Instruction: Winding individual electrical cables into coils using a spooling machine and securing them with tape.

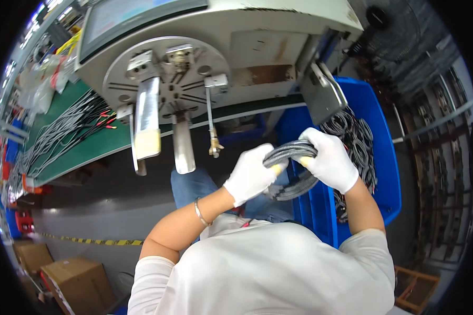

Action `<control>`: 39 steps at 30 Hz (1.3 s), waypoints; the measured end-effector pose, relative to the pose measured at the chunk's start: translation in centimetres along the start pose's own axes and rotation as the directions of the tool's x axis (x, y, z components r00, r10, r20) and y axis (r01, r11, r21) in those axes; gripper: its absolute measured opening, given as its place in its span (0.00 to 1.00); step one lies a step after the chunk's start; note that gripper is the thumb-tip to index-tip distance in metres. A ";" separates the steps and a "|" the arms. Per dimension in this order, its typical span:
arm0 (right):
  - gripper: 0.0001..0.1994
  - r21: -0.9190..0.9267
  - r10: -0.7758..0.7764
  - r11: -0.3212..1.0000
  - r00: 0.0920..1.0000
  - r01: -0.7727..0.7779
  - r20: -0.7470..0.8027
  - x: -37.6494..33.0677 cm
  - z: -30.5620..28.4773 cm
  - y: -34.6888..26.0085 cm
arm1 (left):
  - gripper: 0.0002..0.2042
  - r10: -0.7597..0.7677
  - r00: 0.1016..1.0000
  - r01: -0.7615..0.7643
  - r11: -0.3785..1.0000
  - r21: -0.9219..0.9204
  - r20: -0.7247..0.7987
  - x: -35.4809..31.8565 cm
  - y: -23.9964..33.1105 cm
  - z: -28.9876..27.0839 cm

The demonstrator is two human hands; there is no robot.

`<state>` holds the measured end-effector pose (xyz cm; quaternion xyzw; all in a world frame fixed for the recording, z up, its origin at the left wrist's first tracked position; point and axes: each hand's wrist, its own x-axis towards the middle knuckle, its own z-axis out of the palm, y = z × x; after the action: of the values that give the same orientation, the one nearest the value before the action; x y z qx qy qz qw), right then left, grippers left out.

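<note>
At centre frame, your left hand (pixel 252 173) grips the left end of a coiled grey cable (pixel 291 152). The coil's long axis runs left to right, tilting up toward the right, where your right hand (pixel 328 160) is closed around it, above the blue bin (pixel 381 157).

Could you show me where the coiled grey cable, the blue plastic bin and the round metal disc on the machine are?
Coiled grey braided cable (pixel 291 150): head view, top of the loop between the gloved hands.
Blue plastic bin (pixel 386 157): head view, right wall.
Round grey metal disc (pixel 165 71): head view, slotted face.
</note>
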<state>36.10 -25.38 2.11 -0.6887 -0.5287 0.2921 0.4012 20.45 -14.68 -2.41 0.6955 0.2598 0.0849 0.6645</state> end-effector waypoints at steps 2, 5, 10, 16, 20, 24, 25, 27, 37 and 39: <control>0.06 -0.188 -0.139 0.973 0.990 0.132 -0.024 -0.6 0.0 0.2 | 0.08 0.275 0.955 -0.249 0.948 0.196 -0.113 3.1 -1.6 0.4; 0.07 0.557 0.265 0.539 0.756 -0.631 0.599 -1.2 -0.4 -0.4 | 0.07 0.782 0.593 -0.550 0.568 0.612 -0.192 5.7 -2.5 0.8; 0.08 0.346 0.435 0.762 0.828 -0.548 0.354 -0.7 -1.6 1.0 | 0.06 0.104 0.983 -0.123 0.985 0.121 0.152 4.7 0.3 0.1; 0.11 -0.007 0.309 0.950 0.941 -0.311 0.135 0.5 -1.8 2.3 | 0.04 0.276 0.958 -0.286 0.937 0.199 0.077 5.6 -2.5 1.5; 0.13 0.438 0.295 0.823 0.931 -0.362 0.216 0.0 -3.1 2.5 | 0.06 0.282 0.958 -0.283 0.958 0.031 0.052 6.0 -3.1 0.5; 0.14 0.399 0.173 0.894 0.979 -0.201 0.105 -2.0 -4.7 5.1 | 0.06 0.134 0.986 -0.070 0.880 -0.469 0.103 5.2 -2.5 -1.3; 0.15 0.288 0.148 0.944 0.987 -0.162 0.070 -2.3 -4.8 5.6 | 0.06 0.136 0.985 -0.069 0.881 -0.468 0.110 5.2 -2.2 -1.5; 0.14 0.316 0.152 0.937 0.988 -0.152 0.025 -2.6 -4.8 5.1 | 0.04 0.115 0.985 -0.052 0.911 -0.409 0.132 5.0 -1.8 -1.8; 0.17 -0.709 0.218 0.662 0.967 -0.244 -0.128 -3.9 -7.2 -0.9 | 0.06 0.365 0.925 -0.378 0.915 0.144 0.106 4.5 -1.4 -2.2; 0.20 -0.756 0.142 0.634 0.985 -0.166 -0.097 -4.4 -7.2 0.5 | 0.07 0.381 0.917 -0.398 0.894 0.207 0.118 4.2 -0.7 -1.9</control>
<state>41.13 -31.47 5.24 -0.8397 -0.5360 0.0666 0.0563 23.00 -11.02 -3.83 0.8073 0.0983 0.1603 0.5594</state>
